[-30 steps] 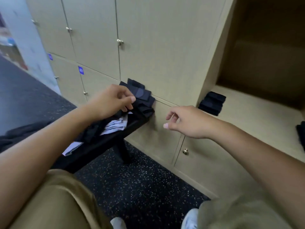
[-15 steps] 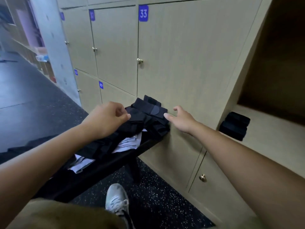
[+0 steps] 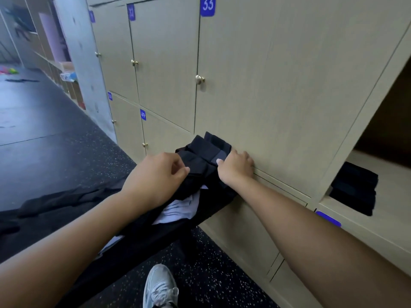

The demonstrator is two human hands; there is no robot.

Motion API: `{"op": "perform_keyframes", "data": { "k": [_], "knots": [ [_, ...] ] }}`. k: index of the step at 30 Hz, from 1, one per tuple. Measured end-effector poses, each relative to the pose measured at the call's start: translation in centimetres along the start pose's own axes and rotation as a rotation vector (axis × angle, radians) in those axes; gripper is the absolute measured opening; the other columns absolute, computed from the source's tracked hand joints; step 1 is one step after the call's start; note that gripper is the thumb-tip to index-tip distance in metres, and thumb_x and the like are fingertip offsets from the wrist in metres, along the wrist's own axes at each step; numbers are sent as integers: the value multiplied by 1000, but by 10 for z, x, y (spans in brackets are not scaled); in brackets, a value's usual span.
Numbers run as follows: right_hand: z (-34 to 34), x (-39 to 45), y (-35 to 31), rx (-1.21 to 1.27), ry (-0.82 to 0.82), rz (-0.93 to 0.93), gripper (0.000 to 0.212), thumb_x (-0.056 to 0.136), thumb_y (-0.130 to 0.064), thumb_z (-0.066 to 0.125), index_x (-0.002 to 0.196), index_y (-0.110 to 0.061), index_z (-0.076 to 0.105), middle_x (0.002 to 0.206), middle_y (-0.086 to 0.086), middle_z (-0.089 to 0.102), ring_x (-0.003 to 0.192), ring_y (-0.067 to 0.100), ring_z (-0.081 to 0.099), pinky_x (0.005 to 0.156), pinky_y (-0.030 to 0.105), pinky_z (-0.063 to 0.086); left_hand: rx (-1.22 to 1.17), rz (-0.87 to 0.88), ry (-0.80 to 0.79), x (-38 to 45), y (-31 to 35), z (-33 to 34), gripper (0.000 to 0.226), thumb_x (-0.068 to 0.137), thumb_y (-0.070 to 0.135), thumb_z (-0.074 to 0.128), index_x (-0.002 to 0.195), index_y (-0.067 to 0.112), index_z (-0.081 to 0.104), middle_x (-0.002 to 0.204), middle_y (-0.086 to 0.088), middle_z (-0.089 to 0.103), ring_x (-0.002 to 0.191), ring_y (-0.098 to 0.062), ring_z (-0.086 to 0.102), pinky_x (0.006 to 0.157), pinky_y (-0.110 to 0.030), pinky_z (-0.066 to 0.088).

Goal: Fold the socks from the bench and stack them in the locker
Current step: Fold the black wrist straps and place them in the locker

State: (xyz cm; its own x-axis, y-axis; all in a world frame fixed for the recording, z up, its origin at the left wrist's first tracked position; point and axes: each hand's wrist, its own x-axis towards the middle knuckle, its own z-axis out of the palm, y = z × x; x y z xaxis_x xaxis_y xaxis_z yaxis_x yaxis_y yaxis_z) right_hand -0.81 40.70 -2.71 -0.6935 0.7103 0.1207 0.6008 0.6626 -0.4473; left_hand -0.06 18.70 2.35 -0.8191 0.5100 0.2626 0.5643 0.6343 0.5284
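Note:
A heap of black socks [image 3: 203,150] lies at the far end of the black bench [image 3: 155,236], against the locker fronts. My right hand [image 3: 235,168] grips the right side of the heap, thumb on a grey sock band. My left hand [image 3: 155,176] pinches the dark fabric at the heap's left side. White cloth [image 3: 178,210] shows under the socks. A stack of folded black socks [image 3: 354,188] sits at the front left of the open locker shelf [image 3: 387,210] on the right.
Beige locker doors with brass knobs [image 3: 199,79] fill the wall behind the bench. The floor [image 3: 55,152] is dark speckled rubber. My grey shoe [image 3: 160,287] stands below the bench. A grey pillar [image 3: 82,63] rises at the left.
My right hand reached left from mid-air and closed on the sock heap. The camera rose and moved nearer to the bench. My left hand stayed at the heap's left side.

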Motion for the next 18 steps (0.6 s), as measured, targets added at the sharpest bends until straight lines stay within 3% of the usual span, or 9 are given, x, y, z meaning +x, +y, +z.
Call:
{"op": "perform_keyframes", "data": {
  "k": [6,12,18],
  "knots": [
    [5,-1,6,5,-18,-18,47,98,-44,61,131,-10,56,142,15,42,134,38,41,106,43,41,-8,-41,-36,-3,-20,0,18,97,42,62,87,28,69,86,11,70,85,-15,66,80,-34,53],
    [7,-3,2,6,-61,-58,46,102,-44,55,137,-16,47,143,18,46,136,39,38,103,43,40,-103,-37,-11,-4,-20,-1,21,97,42,62,83,29,69,82,9,73,82,-8,65,74,-27,50],
    [10,4,2,85,-117,-80,47,101,-33,57,139,-10,40,140,17,54,134,40,46,103,43,43,-164,-46,7,-8,-19,-4,26,97,39,63,78,24,70,75,9,73,74,-4,66,65,-22,44]
  ]
}}
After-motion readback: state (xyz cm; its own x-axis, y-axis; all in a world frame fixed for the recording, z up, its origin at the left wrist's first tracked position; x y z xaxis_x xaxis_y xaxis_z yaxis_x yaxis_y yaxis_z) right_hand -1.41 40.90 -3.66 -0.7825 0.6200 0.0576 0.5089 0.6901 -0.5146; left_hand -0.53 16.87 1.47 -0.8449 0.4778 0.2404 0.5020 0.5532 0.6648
